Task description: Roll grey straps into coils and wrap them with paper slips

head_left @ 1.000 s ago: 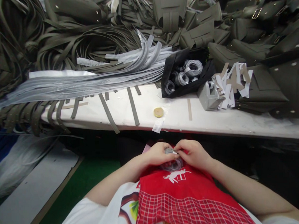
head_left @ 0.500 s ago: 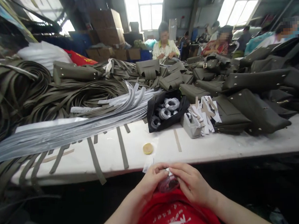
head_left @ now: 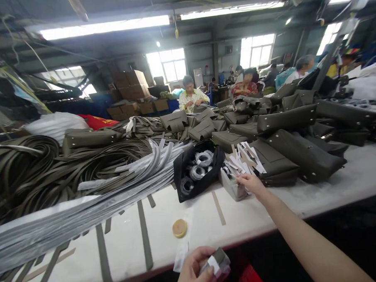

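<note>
My left hand point(head_left: 198, 267), closed, grips a small rolled strap point(head_left: 222, 258) at the table's near edge. The roll looks olive-grey, wrapped in clear plastic, with a white strip across it. My right hand point(head_left: 249, 183) reaches over the table to a grey tape dispenser point(head_left: 235, 191). Its thumb and fingertips are pinched at the dispenser's near right end; what is between them is too small to make out. Behind the dispenser lies a heap of white and tan strips point(head_left: 245, 157). To its left, a black open bag point(head_left: 179, 174) holds several clear-wrapped rolls point(head_left: 198, 172).
A yellow tape roll point(head_left: 179, 228) lies on the white table point(head_left: 200, 223), near a tan strip point(head_left: 218, 208). Long plastic-wrapped straps point(head_left: 86, 226) and olive straps point(head_left: 29, 160) cover the left. Olive bags point(head_left: 303, 156) are piled right. Co-workers point(head_left: 192, 98) sit across the table.
My right hand has left the roll and stretched forward right to the tape dispenser. My left hand keeps the roll alone. The camera view has tilted up.
</note>
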A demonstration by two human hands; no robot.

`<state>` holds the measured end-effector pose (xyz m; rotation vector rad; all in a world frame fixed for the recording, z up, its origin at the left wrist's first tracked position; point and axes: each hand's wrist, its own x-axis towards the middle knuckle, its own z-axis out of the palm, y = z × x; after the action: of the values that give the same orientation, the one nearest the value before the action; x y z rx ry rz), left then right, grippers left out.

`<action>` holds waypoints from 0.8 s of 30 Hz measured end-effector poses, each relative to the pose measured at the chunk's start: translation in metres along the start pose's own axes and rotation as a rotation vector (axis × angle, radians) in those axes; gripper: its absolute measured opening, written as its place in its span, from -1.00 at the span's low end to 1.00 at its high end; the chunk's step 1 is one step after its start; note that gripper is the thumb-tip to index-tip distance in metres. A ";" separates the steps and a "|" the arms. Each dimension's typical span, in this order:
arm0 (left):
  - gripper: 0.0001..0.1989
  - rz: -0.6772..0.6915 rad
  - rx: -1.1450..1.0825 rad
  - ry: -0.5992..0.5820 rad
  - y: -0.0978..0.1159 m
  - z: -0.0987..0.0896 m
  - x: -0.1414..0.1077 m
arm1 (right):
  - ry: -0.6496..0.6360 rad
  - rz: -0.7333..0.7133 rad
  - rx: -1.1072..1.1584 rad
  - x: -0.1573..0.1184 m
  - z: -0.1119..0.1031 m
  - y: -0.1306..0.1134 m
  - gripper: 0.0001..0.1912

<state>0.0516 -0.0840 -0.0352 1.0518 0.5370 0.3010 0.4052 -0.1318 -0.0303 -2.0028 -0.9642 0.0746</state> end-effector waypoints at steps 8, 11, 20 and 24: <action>-0.51 0.016 0.073 0.037 -0.002 -0.003 0.004 | -0.004 0.183 -0.031 -0.055 -0.014 0.016 -0.72; -0.47 0.037 0.149 0.059 0.002 0.000 0.011 | -0.070 0.231 -0.010 -0.071 -0.015 0.013 -0.69; -0.65 0.284 0.438 0.182 0.029 0.022 0.026 | -0.508 0.148 0.632 -0.143 0.013 -0.111 -0.59; -0.69 0.352 0.451 0.209 0.029 0.020 0.022 | -0.572 0.205 0.644 -0.156 0.034 -0.128 -0.55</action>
<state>0.0812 -0.0747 -0.0077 1.5679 0.6219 0.6241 0.2067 -0.1708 -0.0027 -1.4776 -0.9127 0.9874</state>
